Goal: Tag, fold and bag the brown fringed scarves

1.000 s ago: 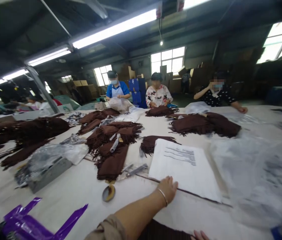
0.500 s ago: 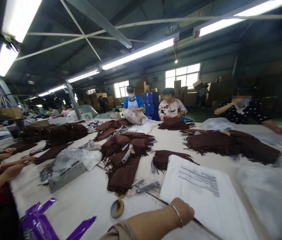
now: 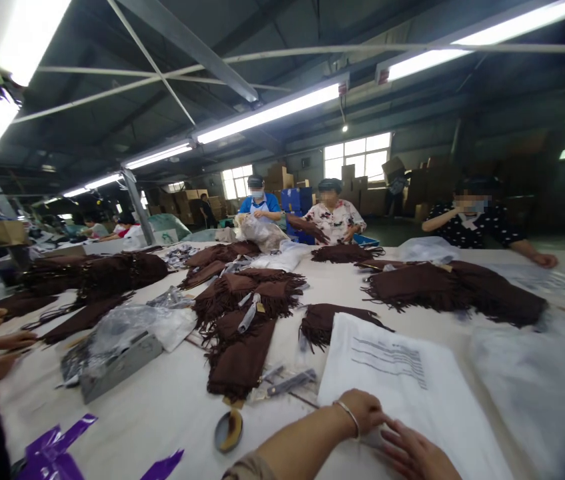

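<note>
A stack of white plastic bags (image 3: 392, 363) with printed lines lies right in front of me. My left hand (image 3: 361, 408), with a bracelet at the wrist, is at the near edge of the bags, its fingers curled; whatever they hold is hidden. Beside it, my right hand (image 3: 416, 448) reaches in low over the bags with its fingers stretched out and nothing seen in them. Just beyond the bags is a folded brown fringed scarf (image 3: 335, 320). More brown scarves (image 3: 242, 357) are piled to the left of the bags.
A tape roll (image 3: 229, 431), clear-wrapped strips (image 3: 291, 383) and a grey metal holder (image 3: 121, 367) under clear plastic lie on the table. Purple plastic (image 3: 57, 448) is at the near left. Clear bags (image 3: 527, 380) lie at right. Co-workers sit across the table and at left.
My right hand has come into view beside my left hand, whose fingers have shifted at the bags' edge. Across the table, a co-worker now lifts a brown scarf. The view has turned slightly right.
</note>
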Tool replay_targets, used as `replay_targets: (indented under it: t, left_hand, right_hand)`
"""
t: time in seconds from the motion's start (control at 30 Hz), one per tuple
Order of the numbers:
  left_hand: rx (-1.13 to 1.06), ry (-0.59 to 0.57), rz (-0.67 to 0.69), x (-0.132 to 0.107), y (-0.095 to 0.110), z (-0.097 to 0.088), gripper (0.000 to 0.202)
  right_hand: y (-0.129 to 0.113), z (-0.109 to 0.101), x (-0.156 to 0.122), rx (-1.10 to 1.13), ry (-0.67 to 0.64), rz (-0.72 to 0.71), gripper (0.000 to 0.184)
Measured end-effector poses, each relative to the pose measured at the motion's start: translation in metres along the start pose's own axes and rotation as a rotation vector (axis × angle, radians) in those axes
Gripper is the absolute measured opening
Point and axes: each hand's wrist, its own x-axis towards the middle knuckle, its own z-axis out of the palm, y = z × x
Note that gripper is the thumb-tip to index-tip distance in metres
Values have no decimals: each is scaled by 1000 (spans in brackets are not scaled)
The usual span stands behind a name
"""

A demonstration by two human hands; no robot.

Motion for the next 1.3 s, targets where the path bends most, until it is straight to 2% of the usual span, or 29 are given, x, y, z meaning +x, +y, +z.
replay_targets:
  t: [0.13, 0.23, 0.37, 0.5, 0.57, 0.67, 0.77, 0.83, 0.9, 0.97, 1.0, 1.07, 1.13, 1.17, 1.2, 1.23, 1.3]
  left_hand:
    - [-138, 31, -34, 3, -14, 2, 15]
    - [-215, 81, -89, 11, -18, 4, 18]
    - [-307, 110, -61, 12, -9, 8, 31]
    - [-395, 83, 1, 4, 0, 11, 29]
    - [-426, 135, -41, 8, -1, 11, 22]
    - [-447, 292, -175, 20, -4, 6, 15]
    - [-410, 472, -264, 30, -2, -7, 23]
    - [-345, 557, -251, 31, 4, -17, 28]
    - [-253, 582, -182, 25, 12, -25, 28]
    - [-151, 547, -79, 16, 19, -27, 25]
    - [-101, 518, -25, 11, 22, -26, 24]
    - [-12, 467, 75, 1, 28, -22, 24]
    - [62, 443, 156, -8, 35, -17, 26]
    - [90, 441, 190, -11, 38, -14, 26]
    - [124, 434, 221, -13, 41, -12, 26]
    - [175, 407, 246, -14, 43, -9, 25]
    - [323, 265, 232, -15, 43, -9, 28]
  right_hand:
    - [5, 7, -11, 173, 175, 125, 46]
    - [9, 12, -19, 289, 245, 103, 47]
    - [11, 8, -20, 366, 323, 116, 47]
    - [8, 2, -14, 457, 407, 181, 28]
    - [7, 0, -10, 516, 442, 214, 21]
    - [8, -1, -5, 560, 481, 242, 16]
    - [8, 1, -5, 548, 489, 238, 15]
    - [5, 4, -12, 515, 465, 220, 15]
    - [-5, 10, -27, 461, 391, 195, 22]
    - [-22, 15, -47, 399, 288, 151, 34]
    - [-33, 17, -58, 352, 254, 91, 39]
    - [-55, 16, -73, 112, 281, -187, 35]
    - [-71, 9, -75, -391, 380, -510, 26]
    - [-76, 3, -71, -693, 425, -593, 29]
    - [-77, -4, -65, -957, 457, -596, 33]
    - [-76, -13, -56, -1140, 475, -530, 34]
    - [-67, -31, -40, -1295, 502, -381, 31]
